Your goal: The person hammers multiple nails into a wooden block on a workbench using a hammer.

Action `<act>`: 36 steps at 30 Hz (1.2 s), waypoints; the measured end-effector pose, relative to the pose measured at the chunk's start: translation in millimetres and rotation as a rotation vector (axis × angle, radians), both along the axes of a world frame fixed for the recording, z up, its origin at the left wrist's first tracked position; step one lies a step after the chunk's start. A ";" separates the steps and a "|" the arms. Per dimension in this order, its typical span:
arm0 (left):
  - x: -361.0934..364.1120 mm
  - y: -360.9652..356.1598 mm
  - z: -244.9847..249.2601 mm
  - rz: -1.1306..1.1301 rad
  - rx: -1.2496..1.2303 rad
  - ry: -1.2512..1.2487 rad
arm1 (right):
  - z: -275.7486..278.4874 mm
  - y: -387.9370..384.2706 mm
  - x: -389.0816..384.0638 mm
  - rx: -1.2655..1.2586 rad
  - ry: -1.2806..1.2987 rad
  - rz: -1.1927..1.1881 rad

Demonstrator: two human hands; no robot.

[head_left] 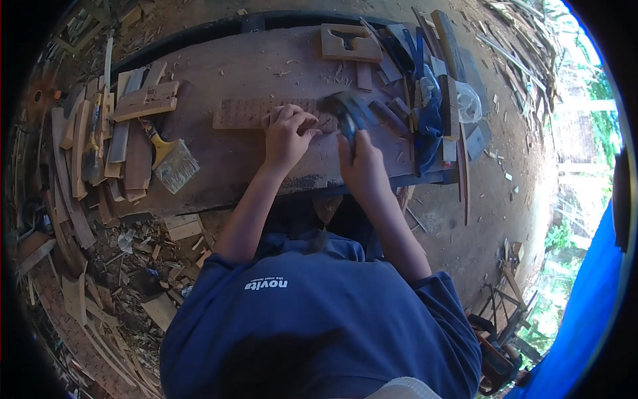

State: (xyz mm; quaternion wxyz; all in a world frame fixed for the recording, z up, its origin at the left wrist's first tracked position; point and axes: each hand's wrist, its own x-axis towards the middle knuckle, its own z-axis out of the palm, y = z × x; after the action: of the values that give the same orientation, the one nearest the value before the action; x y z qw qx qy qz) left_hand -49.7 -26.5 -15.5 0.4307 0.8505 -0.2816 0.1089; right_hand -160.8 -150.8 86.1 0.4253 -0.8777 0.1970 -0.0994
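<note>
The right grip (359, 163) is clenched around a dark, blurred tool (347, 112). Just left, a perforated wooden strip (242, 113) is pressed onto the table (226, 73) by the left grip (288, 136); whether its curled fingers pinch anything cannot be told. A paintbrush (171, 159) lies further left.

Outdoors, in sunlight.
Dirt floor (518, 146) and blue tarp (585, 312) right of the hands (362, 166); wood scraps (153, 256) heaped left.

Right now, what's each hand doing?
Left hand: fingers curled on the carved wooden strip; grip unclear.
Right hand: closed around a dark tool, blurred.
</note>
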 end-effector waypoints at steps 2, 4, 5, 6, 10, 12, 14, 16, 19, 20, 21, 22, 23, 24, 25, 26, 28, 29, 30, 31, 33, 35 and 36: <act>-1.2 -0.2 0.5 0.018 0.006 -0.023 | -13.1 -0.7 1.6 -0.141 0.137 0.070; -0.3 0.5 3.0 0.040 0.016 -0.049 | -1.7 -2.5 1.3 -0.104 0.166 0.065; -0.7 1.2 3.2 0.021 0.015 -0.031 | 3.5 -4.0 -0.9 -0.068 0.202 0.058; -1.4 1.8 3.1 0.000 0.014 -0.012 | 6.4 -4.4 -5.1 -0.062 0.202 0.057; -1.6 0.7 3.7 0.004 0.023 -0.041 | -26.3 -29.5 -25.1 0.044 0.031 0.004; -2.1 1.1 4.4 -0.001 0.018 -0.032 | -43.9 -43.1 -29.6 0.114 -0.016 -0.016; -3.5 0.7 6.2 0.008 0.041 -0.037 | -50.1 -49.7 -31.4 0.808 0.008 -0.114; -3.6 -0.5 7.4 0.016 0.063 -0.045 | -61.0 -50.2 -32.1 0.853 -0.049 -0.130; -5.2 0.5 9.8 0.000 0.092 -0.101 | -81.8 -58.2 -35.3 0.902 -0.098 -0.148; -7.6 0.3 11.3 0.030 0.025 -0.119 | -86.2 -60.0 -36.8 0.907 -0.074 -0.155; -7.3 -1.5 12.8 0.057 -0.043 -0.136 | -88.5 -61.2 -36.7 0.910 -0.051 -0.163; -4.4 -3.4 12.3 0.046 -0.034 -0.147 | -91.6 -61.7 -36.2 0.921 -0.064 -0.169; -1.0 -5.7 11.2 0.075 -0.072 -0.180 | -94.8 -62.1 -35.6 0.923 -0.058 -0.183; 0.9 -9.5 10.9 0.102 -0.112 -0.209 | -96.5 -62.1 -35.6 0.924 -0.049 -0.199; 6.5 -19.3 21.2 0.088 -0.107 -0.213 | -97.3 -61.5 -34.1 0.931 -0.058 -0.210; 19.4 -33.6 31.8 0.091 -0.086 -0.205 | -98.1 -60.1 -31.1 0.867 -0.030 -0.219; 55.7 -64.3 38.6 0.043 -0.053 -0.146 | -98.8 -59.0 -31.4 0.805 -0.007 -0.235; 79.2 -81.3 38.7 -0.010 -0.042 -0.095 | -98.7 -59.4 -31.6 0.769 -0.004 -0.245; 96.4 -95.9 41.1 -0.007 0.042 -0.162 | -98.4 -60.1 -31.4 0.732 -0.002 -0.254; 112.7 -110.1 43.6 -0.004 0.124 -0.228 | -97.3 -60.5 -31.8 0.734 -0.009 -0.259; 155.2 -135.7 22.9 -0.023 0.237 -0.212 | -95.3 -60.5 -33.7 0.744 0.022 -0.268; 174.2 -152.3 17.0 -0.043 0.353 -0.190 | -114.2 -60.9 -32.5 0.741 -0.040 -0.249; 176.8 -158.6 21.0 -0.020 0.463 -0.124 | -121.9 -61.6 -32.7 0.735 -0.094 -0.222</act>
State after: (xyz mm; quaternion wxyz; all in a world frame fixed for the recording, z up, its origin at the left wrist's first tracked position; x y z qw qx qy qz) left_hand 127.1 -185.1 5.6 0.2071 0.9154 -0.3334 0.0890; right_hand -193.5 -212.4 -35.8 0.7067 -0.6345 0.2937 -0.1079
